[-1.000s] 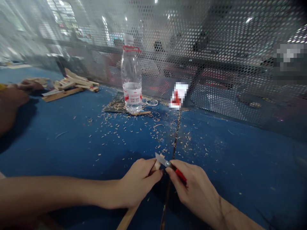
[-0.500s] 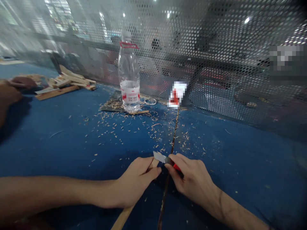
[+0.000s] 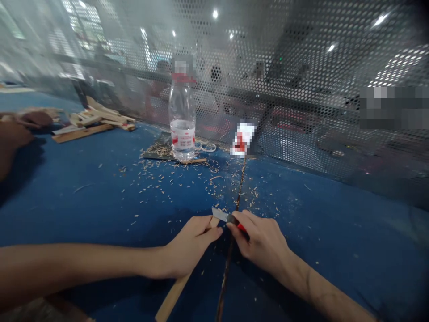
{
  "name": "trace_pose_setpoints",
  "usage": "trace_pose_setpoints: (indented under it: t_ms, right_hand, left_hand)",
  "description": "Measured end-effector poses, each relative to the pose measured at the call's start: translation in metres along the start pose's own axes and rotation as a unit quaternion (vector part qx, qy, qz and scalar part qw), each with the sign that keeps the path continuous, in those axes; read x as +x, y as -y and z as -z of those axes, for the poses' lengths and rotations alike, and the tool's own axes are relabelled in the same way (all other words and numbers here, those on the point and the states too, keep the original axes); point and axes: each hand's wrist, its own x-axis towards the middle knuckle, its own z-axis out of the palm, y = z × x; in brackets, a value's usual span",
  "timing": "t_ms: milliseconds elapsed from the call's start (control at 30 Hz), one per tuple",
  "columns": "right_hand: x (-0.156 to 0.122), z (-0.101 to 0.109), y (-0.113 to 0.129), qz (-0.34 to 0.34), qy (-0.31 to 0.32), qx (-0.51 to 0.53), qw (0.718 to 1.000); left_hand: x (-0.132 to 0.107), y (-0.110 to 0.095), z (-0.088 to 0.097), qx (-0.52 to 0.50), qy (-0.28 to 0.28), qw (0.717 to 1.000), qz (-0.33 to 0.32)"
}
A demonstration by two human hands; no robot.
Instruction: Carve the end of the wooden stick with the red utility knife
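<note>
My left hand [image 3: 187, 246] is closed round a flat wooden stick [image 3: 172, 295] that runs from the bottom edge up to the fingers, its top end just showing beside the thumb. My right hand [image 3: 261, 239] grips a small knife with a red handle [image 3: 241, 227]; its silver blade [image 3: 219, 214] points left and lies against the stick's tip. Both hands rest low over the blue table [image 3: 83, 197], which is strewn with wood shavings [image 3: 187, 179].
A clear water bottle [image 3: 182, 123] stands at the back by a perforated metal screen [image 3: 301, 89]. A pile of wooden sticks [image 3: 94, 120] lies far left, beside another person's hand [image 3: 20, 129]. A dark seam [image 3: 234, 210] crosses the table.
Both hands with the stick and knife have drifted slightly up and left in view as the camera tilted; the blade stays at the stick's tip.
</note>
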Motion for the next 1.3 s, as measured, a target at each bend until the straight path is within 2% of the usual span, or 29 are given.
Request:
trace_pose_setpoints:
  t_ms: [100,200,267,367,467,567,667,767,867,1067,1167,1300]
  right_hand:
    - [0.004,0.003,0.001,-0.036,0.056,0.028,0.997]
    - [0.007,0.001,-0.017,-0.124,0.1,0.005,0.987]
    - [0.007,-0.001,-0.038,-0.203,0.104,-0.017,0.973]
    - [0.004,-0.004,-0.062,-0.233,0.08,-0.022,0.969]
    - [0.001,0.001,-0.057,-0.213,0.069,0.014,0.975]
    - [0.001,0.012,-0.027,-0.154,0.067,0.111,0.98]
    - [0.001,0.022,0.004,-0.092,0.074,0.174,0.978]
    - [-0.001,0.025,0.02,-0.047,0.057,0.183,0.98]
    - [-0.003,0.022,0.023,-0.037,0.053,0.181,0.981]
    - [-0.004,0.021,0.021,-0.058,0.101,0.185,0.976]
    - [-0.004,0.02,0.018,-0.064,0.12,0.16,0.978]
    - [-0.005,0.017,0.016,-0.039,0.106,0.104,0.988]
  left_hand:
    - [0.0,0.0,0.001,0.012,-0.002,1.0,-0.013]
    - [-0.008,0.001,0.001,0.042,-0.001,0.999,-0.01]
    - [-0.016,0.003,0.002,0.067,0.014,0.998,0.004]
    - [-0.023,0.005,0.001,0.075,0.032,0.997,0.012]
    - [-0.021,0.007,-0.001,0.06,0.026,0.997,0.029]
    - [-0.017,0.008,-0.003,0.049,0.021,0.998,0.033]
    - [-0.015,0.009,-0.003,0.058,0.016,0.998,0.0]
    - [-0.014,0.011,-0.003,0.079,0.011,0.996,-0.045]
    - [-0.013,0.011,-0.003,0.083,0.018,0.996,-0.027]
    - [-0.014,0.007,-0.004,0.108,0.008,0.994,-0.007]
    - [-0.014,0.009,-0.005,0.117,-0.003,0.993,0.001]
    - [-0.012,0.014,-0.006,0.108,-0.011,0.994,0.018]
